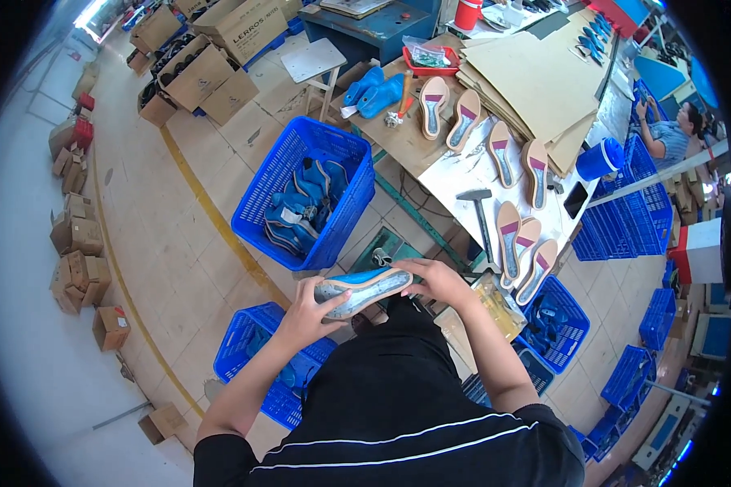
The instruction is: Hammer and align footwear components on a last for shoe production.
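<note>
Both hands hold a shoe sole (364, 290) with a blue edge and a pale grey face, just in front of my body. My left hand (310, 308) grips its near end with the thumb on top. At the far end, my right hand (437, 280) curls over it. Beyond the hands stands a workbench (455, 174) with several tan insoles (509, 235) with purple bands laid in a row, a hammer (481, 215) and blue shoe lasts (374, 91).
A blue crate (280, 174) of blue shoe parts stands on the floor to the left of the bench, another (248, 349) by my left elbow, more at the right (633, 219). Cardboard sheets (536, 73) pile on the bench. Cartons line the left floor. A person (670, 134) sits at far right.
</note>
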Demonstrator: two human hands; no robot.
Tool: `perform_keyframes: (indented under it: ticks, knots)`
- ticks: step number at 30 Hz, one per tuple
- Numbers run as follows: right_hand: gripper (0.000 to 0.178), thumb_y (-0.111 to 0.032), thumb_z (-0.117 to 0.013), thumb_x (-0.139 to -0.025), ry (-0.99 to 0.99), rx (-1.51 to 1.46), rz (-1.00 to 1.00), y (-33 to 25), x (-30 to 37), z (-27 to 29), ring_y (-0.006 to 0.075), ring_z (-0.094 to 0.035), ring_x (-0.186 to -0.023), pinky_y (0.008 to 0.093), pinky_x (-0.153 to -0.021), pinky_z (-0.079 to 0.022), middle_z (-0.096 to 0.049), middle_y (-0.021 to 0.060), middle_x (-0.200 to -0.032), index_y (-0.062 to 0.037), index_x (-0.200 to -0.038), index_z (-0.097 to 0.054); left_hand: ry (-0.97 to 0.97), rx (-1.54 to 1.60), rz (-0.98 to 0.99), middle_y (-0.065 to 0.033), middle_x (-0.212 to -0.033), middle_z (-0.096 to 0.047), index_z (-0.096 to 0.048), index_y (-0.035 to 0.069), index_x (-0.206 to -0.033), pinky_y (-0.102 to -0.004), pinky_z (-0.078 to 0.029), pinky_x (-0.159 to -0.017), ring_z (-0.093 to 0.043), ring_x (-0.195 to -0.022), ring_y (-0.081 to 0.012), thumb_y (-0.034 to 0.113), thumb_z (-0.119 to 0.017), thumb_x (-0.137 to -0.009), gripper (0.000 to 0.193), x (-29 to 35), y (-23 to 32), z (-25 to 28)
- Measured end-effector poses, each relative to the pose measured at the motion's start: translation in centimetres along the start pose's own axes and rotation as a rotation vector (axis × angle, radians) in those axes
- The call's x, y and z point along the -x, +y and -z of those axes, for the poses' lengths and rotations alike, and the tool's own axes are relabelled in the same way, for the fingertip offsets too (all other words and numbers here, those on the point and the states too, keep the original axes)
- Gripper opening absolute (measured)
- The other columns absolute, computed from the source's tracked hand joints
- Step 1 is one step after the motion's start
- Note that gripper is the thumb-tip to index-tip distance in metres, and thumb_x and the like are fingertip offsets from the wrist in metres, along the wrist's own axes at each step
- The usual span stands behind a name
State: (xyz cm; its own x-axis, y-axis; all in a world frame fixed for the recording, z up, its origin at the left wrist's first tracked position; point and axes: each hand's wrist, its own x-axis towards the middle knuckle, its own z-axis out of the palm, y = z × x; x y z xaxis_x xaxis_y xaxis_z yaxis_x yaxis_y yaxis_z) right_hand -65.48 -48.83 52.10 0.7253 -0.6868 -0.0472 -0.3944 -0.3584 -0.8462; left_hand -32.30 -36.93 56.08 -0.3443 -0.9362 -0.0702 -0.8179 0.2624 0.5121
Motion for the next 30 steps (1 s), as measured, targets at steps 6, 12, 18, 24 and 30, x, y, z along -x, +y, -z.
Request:
perform_keyframes:
  ticks: [6,12,18,24,30]
  knots:
    - [0.061,-0.025,-0.081,-0.088,0.020,-0.048,0.031,1.1,0.1,-0.9,0.0426,-0.063,-0.126,0.0466,-0.106,-0.053,-0.066,0.0185,-0.140,-0.0116,-0.144,-0.061,0.239,-0.045,-0.213,-0.0245,-0.158,-0.040,-0.072,0.018,-0.128,-0.0672,-0.038,-0.117,-0.040,-0.142,-0.0526,0.044,-0.095,-0.071,0.067,-1.1,0.2,-1.1]
    - [0.061,-0.028,-0.081,-0.090,0.012,-0.067,0.020,0.9,0.3,-0.7,0.0412,-0.064,-0.127,0.0456,-0.107,-0.052,-0.065,0.0165,-0.143,-0.0122,-0.145,-0.060,0.292,-0.171,-0.359,-0.0097,-0.158,-0.052,-0.060,0.006,-0.114,-0.0552,-0.047,-0.093,-0.051,-0.133,-0.0492,0.040,-0.089,-0.079,0.057,-2.1,-0.3,-3.9]
    - [0.046,-0.033,-0.080,-0.093,0.291,-0.287,-0.194,7.4,-0.5,0.2,0.0283,-0.071,-0.122,0.0404,-0.101,-0.056,-0.075,0.0148,-0.128,-0.0087,-0.131,-0.073,0.308,-0.205,-0.319,-0.0093,-0.157,-0.053,-0.055,0.009,-0.120,-0.0557,-0.048,-0.092,-0.056,-0.120,-0.0444,0.030,-0.087,-0.076,0.058,-1.3,-1.1,-4.8]
    - [0.064,-0.041,-0.080,-0.089,0.917,0.524,-1.080,26.1,2.5,2.4,0.0491,-0.059,-0.120,0.0543,-0.103,-0.049,-0.061,0.0290,-0.128,-0.0050,-0.139,-0.059,0.188,-0.278,-0.275,-0.0075,-0.148,-0.058,-0.065,0.035,-0.137,-0.0519,-0.049,-0.093,-0.056,-0.117,-0.0419,0.024,-0.083,-0.077,0.063,-2.8,0.9,-4.0]
    - [0.046,-0.036,-0.068,-0.099,0.700,0.704,-0.948,30.9,0.8,4.6,0.0512,-0.068,-0.100,0.0549,-0.089,-0.055,-0.070,0.0288,-0.109,0.0013,-0.122,-0.056,0.182,-0.285,-0.215,-0.0056,-0.146,-0.059,-0.068,0.044,-0.137,-0.0495,-0.049,-0.094,-0.056,-0.116,-0.0402,0.021,-0.082,-0.077,0.066,-3.0,0.7,-4.7]
